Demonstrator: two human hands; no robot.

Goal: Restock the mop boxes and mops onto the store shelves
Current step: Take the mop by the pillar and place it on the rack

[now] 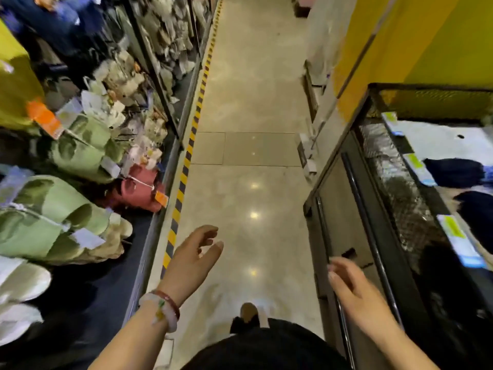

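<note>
Head view shows us mid-aisle, both hands empty. Our left hand [196, 252] hangs relaxed, fingers loosely spread, with bracelets [166, 307] at the wrist; our right hand [352, 283] is likewise released, grasping nothing, just beside a dark wire rack [373, 161]. We judge the arms are swinging free because we are walking between loads. No mop box or mop is visible; their location cannot be told. Left shelving [170, 108] carries green slippers [80, 148] and tagged goods. Polished floor [253, 102] reflects ceiling lights; yellow-black hazard tape [186, 158] edges the shelf base. A yellow wall [426, 36] rises right.
</note>
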